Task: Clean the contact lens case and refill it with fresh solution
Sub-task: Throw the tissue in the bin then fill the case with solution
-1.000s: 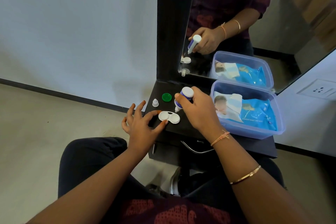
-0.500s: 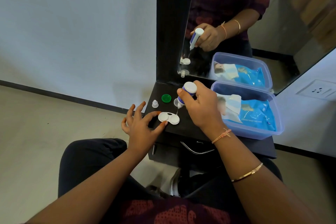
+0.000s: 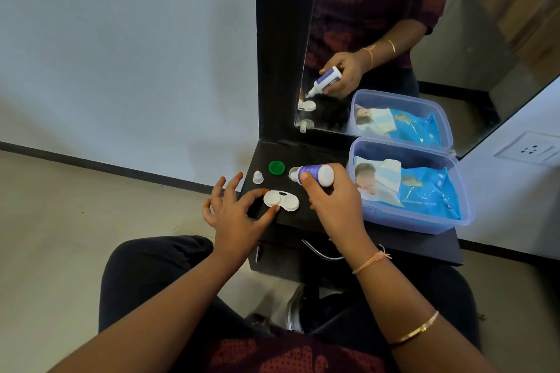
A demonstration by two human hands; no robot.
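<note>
1. Mirror stands along the counter's back edge.
2. Counter is a dark, narrow top that carries everything.
3. Tub fills the counter's right end and holds a blue wipes pack.
4. Right hand is wrapped round the bottle, thumb on its near side. The bottle lies nearly level, with its nozzle pointing left.
5. Left hand pinches the case's left end between thumb and forefinger, its other fingers fanned out past the counter's left edge.
6. The bottle looks like soft, squeezable plastic and light. A grip round the middle suits it, and a gentle squeeze should do, since a hard one could overshoot a shallow well.
7. Case lies flat near the counter's front-left corner, in front of the nozzle and not under it. It is small, stiff, smooth and very light, so it would likely skid or tip if nudged. It is best pinned by its rim at one end, leaving the wells clear. I cannot tell whether the wells hold liquid.
8. Green lid lies behind the case, towards the back-left corner.
9. White cap stands just left of the lid, near the left edge.
</note>
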